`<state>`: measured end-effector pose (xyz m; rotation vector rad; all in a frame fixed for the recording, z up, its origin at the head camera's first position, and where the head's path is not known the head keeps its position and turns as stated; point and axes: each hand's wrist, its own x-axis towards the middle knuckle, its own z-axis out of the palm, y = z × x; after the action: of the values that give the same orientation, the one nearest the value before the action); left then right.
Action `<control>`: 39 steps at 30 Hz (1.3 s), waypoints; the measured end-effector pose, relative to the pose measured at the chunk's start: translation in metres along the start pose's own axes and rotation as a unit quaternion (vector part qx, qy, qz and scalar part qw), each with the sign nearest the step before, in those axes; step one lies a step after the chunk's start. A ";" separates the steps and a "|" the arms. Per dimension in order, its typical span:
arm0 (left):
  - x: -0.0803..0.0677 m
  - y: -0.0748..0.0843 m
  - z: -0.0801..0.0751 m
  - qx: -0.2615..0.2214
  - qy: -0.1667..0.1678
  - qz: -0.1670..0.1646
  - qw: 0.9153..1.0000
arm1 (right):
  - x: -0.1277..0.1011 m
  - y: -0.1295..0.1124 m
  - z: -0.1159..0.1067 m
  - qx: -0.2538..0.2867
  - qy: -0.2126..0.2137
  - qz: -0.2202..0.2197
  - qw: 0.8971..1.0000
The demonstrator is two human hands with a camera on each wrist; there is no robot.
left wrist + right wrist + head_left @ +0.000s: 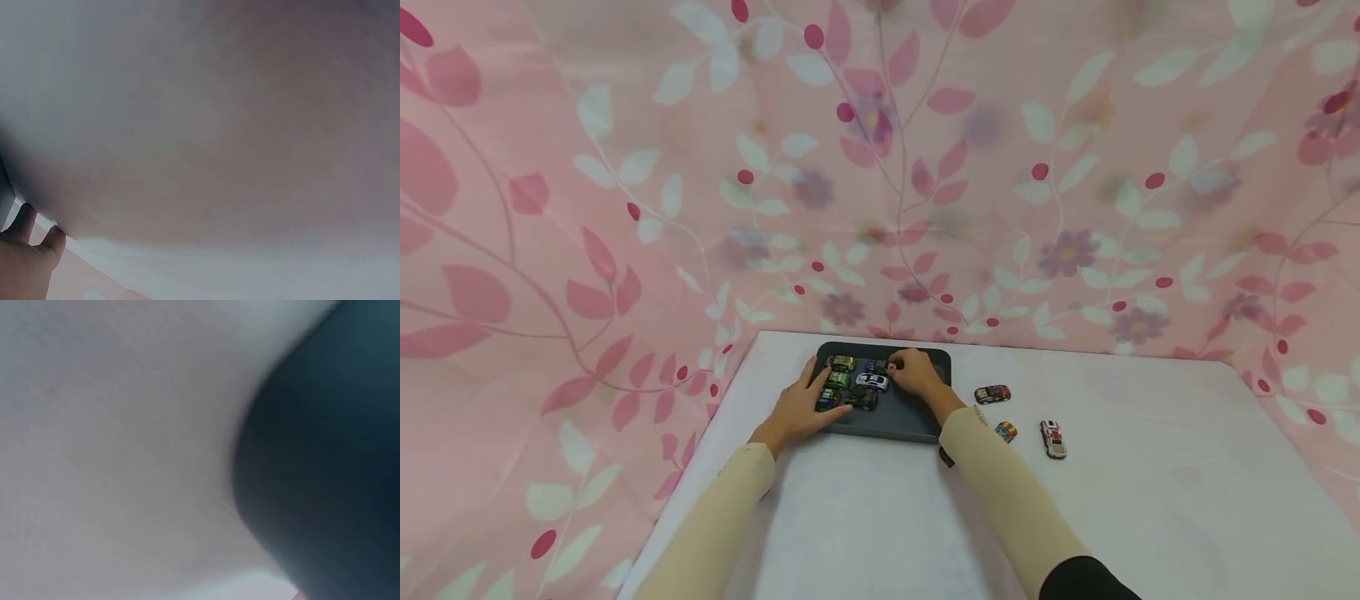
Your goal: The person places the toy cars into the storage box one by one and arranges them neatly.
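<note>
A dark grey tray (901, 422) lies on the white table (865, 517) near its far edge. Several toy cars stand in it, among them a green car (841, 363) and a white car (872, 382). My left hand (801, 406) lies flat on the tray's left side, fingers straight and spread, touching the cars there. My right hand (913, 372) is curled over the back of the tray and pinches a small dark toy car (892, 364). The left wrist view shows only my left hand's fingertips (25, 250) and a blur. The right wrist view shows the blurred tray (325, 475).
Three toy cars sit loose on the table right of the tray: a dark red car (992, 393), a small orange and blue car (1006, 431) and a white and red car (1052, 438). Pink floral cloth (880, 167) hangs behind and beside the table.
</note>
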<state>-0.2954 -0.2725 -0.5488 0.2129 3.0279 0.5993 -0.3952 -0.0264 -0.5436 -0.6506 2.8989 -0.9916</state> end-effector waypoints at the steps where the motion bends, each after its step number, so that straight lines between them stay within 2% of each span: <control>1: 0.001 -0.001 0.000 0.000 0.000 0.001 1.000 | 0.001 -0.001 0.000 -0.001 -0.002 -0.002 1.000; 7: 0.003 -0.007 0.005 0.006 0.005 0.006 1.000 | 0.003 -0.005 0.005 -0.009 -0.010 0.003 1.000; 12: 0.003 -0.003 0.008 0.001 0.009 0.011 1.000 | 0.000 -0.003 0.006 -0.013 -0.007 0.013 1.000; 16: 0.003 -0.002 0.010 0.002 0.008 0.012 1.000 | -0.004 -0.002 0.004 -0.019 -0.012 -0.001 1.000; 21: 0.003 -0.002 0.007 0.009 0.002 0.007 1.000 | -0.010 -0.008 -0.008 -0.051 -0.026 -0.029 0.998; 25: 0.001 -0.004 0.004 0.003 0.011 0.011 1.000 | -0.014 -0.009 -0.027 -0.072 -0.006 -0.048 0.996; 31: 0.002 -0.004 0.007 0.006 0.007 0.024 1.000 | -0.027 0.020 -0.060 -0.118 0.029 -0.051 0.991; 36: 0.003 -0.005 0.005 0.005 0.010 0.026 1.000 | -0.044 0.053 -0.088 -0.154 0.023 -0.020 0.988; 39: 0.002 -0.007 0.005 0.007 0.011 0.025 1.000 | -0.055 0.070 -0.103 -0.157 0.019 -0.001 0.987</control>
<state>-0.2976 -0.2768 -0.5558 0.2856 3.0574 0.5888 -0.3862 0.1048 -0.5091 -0.6509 3.1181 -0.5542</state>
